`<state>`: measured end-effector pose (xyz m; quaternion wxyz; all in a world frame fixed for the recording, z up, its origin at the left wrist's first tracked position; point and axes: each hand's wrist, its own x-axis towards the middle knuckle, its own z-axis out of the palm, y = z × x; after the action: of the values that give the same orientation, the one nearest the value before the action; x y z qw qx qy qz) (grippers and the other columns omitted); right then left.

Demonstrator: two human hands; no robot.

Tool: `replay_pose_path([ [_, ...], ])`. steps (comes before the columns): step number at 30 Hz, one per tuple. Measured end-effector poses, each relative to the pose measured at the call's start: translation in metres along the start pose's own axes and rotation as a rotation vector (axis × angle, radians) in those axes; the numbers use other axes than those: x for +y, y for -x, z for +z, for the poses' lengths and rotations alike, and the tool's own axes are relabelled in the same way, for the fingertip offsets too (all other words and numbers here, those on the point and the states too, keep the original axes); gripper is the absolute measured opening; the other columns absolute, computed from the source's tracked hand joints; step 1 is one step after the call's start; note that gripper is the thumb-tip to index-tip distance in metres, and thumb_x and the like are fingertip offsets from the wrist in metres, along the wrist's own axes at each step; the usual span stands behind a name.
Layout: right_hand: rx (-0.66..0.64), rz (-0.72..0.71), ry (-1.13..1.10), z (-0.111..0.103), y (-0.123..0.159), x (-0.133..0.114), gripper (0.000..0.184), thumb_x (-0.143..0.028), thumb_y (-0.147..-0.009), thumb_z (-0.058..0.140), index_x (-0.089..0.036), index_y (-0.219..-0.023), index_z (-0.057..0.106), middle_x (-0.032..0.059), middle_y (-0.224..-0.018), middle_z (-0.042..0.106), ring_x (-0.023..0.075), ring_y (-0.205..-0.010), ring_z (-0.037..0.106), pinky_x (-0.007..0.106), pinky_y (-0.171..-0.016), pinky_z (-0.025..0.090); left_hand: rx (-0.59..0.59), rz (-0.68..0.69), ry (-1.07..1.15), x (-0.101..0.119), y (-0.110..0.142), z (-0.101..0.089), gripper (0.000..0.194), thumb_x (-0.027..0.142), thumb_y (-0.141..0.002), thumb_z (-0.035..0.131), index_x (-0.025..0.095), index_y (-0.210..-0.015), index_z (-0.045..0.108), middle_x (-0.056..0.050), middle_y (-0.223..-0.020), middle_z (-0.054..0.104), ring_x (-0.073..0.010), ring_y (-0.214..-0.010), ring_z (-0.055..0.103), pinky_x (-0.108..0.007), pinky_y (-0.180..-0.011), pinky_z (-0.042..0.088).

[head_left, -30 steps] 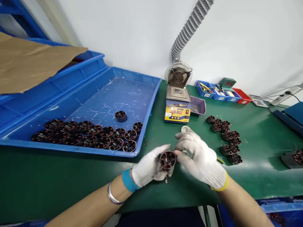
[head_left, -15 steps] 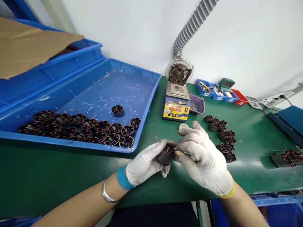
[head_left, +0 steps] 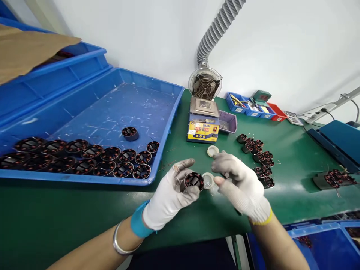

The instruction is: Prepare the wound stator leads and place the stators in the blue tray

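Little writing could be read: the yellow front panel of the solder pot (head_left: 203, 125) carried a dark line of letters and red digits, too small to make out, and the small bins (head_left: 253, 107) at the back of the bench (head_left: 70, 210) bore white labels that were likewise illegible. The left hand (head_left: 171, 195), in a white knitted glove with a blue cuff, was clenched around a wound stator (head_left: 192, 181), a short dark cylinder with copper-coloured coils showing in its open end, held just above the green matted bench near its front edge. The right hand (head_left: 242, 183), in a similar glove with a yellow cuff, hung just beside it with fingers loosely spread; whether it pinched anything could not be told. A small round clear dish (head_left: 208, 180) lay between the two hands, and a round white lid (head_left: 213, 151) lay a little farther back. A large blue plastic tray (head_left: 118, 108), scuffed with white marks, held two rows of stators (head_left: 84, 157) along its near wall and one lone stator (head_left: 129, 133) apart. More stators (head_left: 257, 159) sat in a loose cluster on the bench to the right. A ribbed grey hose (head_left: 216, 30) rose from a wire-guarded fan (head_left: 205, 84) behind the solder pot. Brown cardboard (head_left: 25, 48) covered a second blue crate at the left.
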<state>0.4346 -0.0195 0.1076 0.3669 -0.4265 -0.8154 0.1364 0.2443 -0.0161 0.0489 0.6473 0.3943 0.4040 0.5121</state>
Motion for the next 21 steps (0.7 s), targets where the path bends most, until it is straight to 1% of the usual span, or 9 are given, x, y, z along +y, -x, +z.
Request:
replay_pose_path([
  [2,-0.156,0.062,-0.040,0.000,-0.016,0.002,0.017,-0.023,-0.080,0.067,-0.021,-0.097,0.064,0.0075,-0.107,0.068,0.0252,-0.112,0.061,0.042,-0.097,0.049,-0.050,0.007,-0.057,0.004,0.002,0.002,0.065,0.023,-0.057,0.081,0.022,-0.116,0.052,-0.003,-0.081,0.067,-0.0212,-0.072,0.066,-0.031,-0.065,0.054],
  [4,-0.276,0.085,-0.033,0.003,-0.024,0.002,0.009,-0.022,-0.079,0.067,-0.020,-0.088,0.067,0.0074,-0.102,0.069,0.0253,-0.106,0.062,0.041,-0.092,0.050,-0.095,-0.003,-0.091,0.006,0.006,0.005,0.075,0.020,-0.052,0.082,0.022,-0.119,0.047,-0.002,-0.081,0.066,-0.0232,-0.075,0.067,-0.034,-0.071,0.055],
  [6,-0.288,0.205,-0.103,0.010,-0.022,0.005,0.005,-0.022,-0.081,0.062,-0.019,-0.078,0.066,0.0062,-0.093,0.069,0.0234,-0.098,0.063,0.038,-0.087,0.050,-0.115,-0.006,-0.126,0.006,0.008,0.005,0.079,0.021,-0.051,0.082,0.021,-0.121,0.045,-0.003,-0.083,0.066,-0.0245,-0.076,0.067,-0.037,-0.073,0.056],
  [10,-0.035,0.680,-0.530,0.029,0.001,0.023,0.018,-0.035,-0.082,0.061,-0.018,-0.078,0.064,0.0048,-0.078,0.067,0.0193,-0.081,0.064,0.031,-0.070,0.051,-0.128,0.036,-0.196,0.002,0.008,-0.001,0.082,0.022,-0.058,0.081,0.024,-0.129,0.041,-0.005,-0.092,0.067,-0.0249,-0.077,0.068,-0.039,-0.073,0.057],
  [12,0.096,0.774,-0.724,0.034,0.011,0.033,0.023,-0.041,-0.080,0.064,-0.018,-0.079,0.064,0.0039,-0.075,0.066,0.0179,-0.077,0.064,0.029,-0.067,0.050,-0.140,0.044,-0.210,0.000,0.009,-0.003,0.084,0.021,-0.059,0.082,0.027,-0.131,0.040,-0.005,-0.095,0.068,-0.0243,-0.078,0.068,-0.038,-0.073,0.058],
  [13,0.109,0.769,-0.768,0.034,0.013,0.035,0.024,-0.041,-0.078,0.066,-0.018,-0.081,0.065,0.0039,-0.079,0.067,0.0177,-0.078,0.064,0.030,-0.068,0.050,-0.145,0.038,-0.212,-0.001,0.009,-0.002,0.084,0.020,-0.059,0.083,0.028,-0.132,0.040,-0.004,-0.095,0.068,-0.0240,-0.079,0.068,-0.038,-0.074,0.058],
  [15,0.006,0.685,-0.740,0.030,0.013,0.033,0.022,-0.038,-0.076,0.070,-0.019,-0.087,0.067,0.0044,-0.089,0.069,0.0184,-0.084,0.065,0.032,-0.074,0.051,-0.143,0.025,-0.202,-0.002,0.011,-0.001,0.085,0.018,-0.058,0.084,0.029,-0.131,0.043,-0.003,-0.094,0.068,-0.0235,-0.077,0.068,-0.038,-0.073,0.058],
  [18,-0.184,0.489,-0.468,0.018,0.003,0.019,0.009,-0.028,-0.080,0.066,-0.019,-0.081,0.068,0.0055,-0.094,0.070,0.0201,-0.090,0.065,0.035,-0.081,0.051,-0.125,0.004,-0.194,-0.003,0.011,0.000,0.086,0.017,-0.052,0.086,0.029,-0.128,0.048,-0.002,-0.091,0.069,-0.0244,-0.075,0.067,-0.040,-0.074,0.058],
  [21,-0.158,0.223,-0.148,0.010,-0.006,0.003,0.014,-0.023,-0.086,0.057,-0.018,-0.075,0.065,0.0080,-0.091,0.069,0.0220,-0.096,0.065,0.038,-0.086,0.050,-0.080,-0.054,-0.186,-0.004,0.007,-0.006,0.074,0.017,-0.044,0.088,0.024,-0.113,0.063,-0.005,-0.097,0.071,-0.0279,-0.086,0.068,-0.039,-0.083,0.057],
])
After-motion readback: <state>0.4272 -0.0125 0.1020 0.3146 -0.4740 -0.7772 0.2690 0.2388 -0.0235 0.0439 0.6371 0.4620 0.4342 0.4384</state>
